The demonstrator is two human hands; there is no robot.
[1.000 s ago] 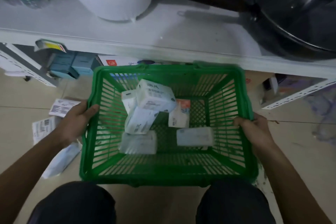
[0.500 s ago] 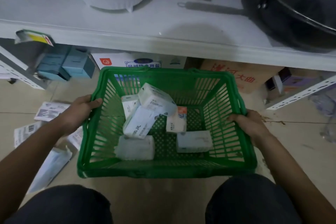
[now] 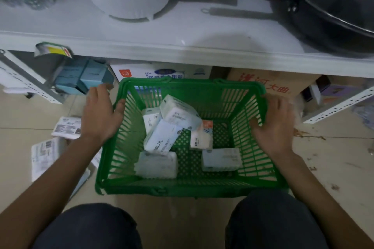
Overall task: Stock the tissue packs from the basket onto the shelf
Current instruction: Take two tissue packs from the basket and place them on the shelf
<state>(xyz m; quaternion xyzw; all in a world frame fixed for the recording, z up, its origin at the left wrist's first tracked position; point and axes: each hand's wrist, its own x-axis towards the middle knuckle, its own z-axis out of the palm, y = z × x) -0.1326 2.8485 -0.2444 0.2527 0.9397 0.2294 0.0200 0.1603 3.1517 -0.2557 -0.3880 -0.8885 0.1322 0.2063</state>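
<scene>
Green basket (image 3: 190, 187) on floor, just in front of white shelf (image 3: 182, 46). Six tissue packs (image 3: 162, 139) inside basket, piled toward its left. Left hand (image 3: 100, 115) at basket's left rim, fingers spread, thumb on rim. Right hand (image 3: 275, 125) at right rim, fingers loosely curled; grip uncertain.
</scene>
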